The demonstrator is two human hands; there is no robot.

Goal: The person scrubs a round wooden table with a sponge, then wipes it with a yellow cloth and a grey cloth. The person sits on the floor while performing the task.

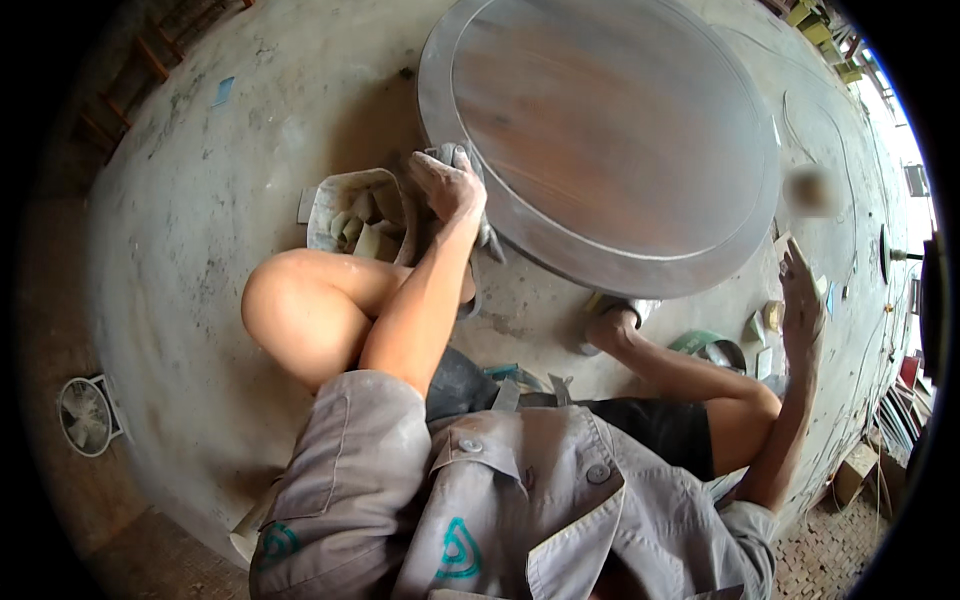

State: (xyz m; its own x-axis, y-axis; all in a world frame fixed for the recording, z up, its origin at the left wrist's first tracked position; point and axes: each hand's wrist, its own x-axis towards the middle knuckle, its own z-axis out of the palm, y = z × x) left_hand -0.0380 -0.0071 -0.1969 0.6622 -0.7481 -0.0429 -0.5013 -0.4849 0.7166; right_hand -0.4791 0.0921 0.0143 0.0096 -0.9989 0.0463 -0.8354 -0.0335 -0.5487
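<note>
Grey buttoned shirt [505,510], teal triangular marking [458,548], short sleeves [350,430]; black shorts [665,432].

Your round top [610,120] looks like wood — smooth, faintly glossy; your rag [490,243] is matt cloth; the floor [230,290] resembles matt concrete.

Free floor [220,200] left of bin [328,203], tabletop [610,130] in the way rightward

- Grey, buttoned cloth shirt [500,520]: a teal, rounded triangular emblem [459,550] on the front;
- its left sleeve [365,450]: a similar teal mark [279,543];
- no words or numbers legible.
</note>
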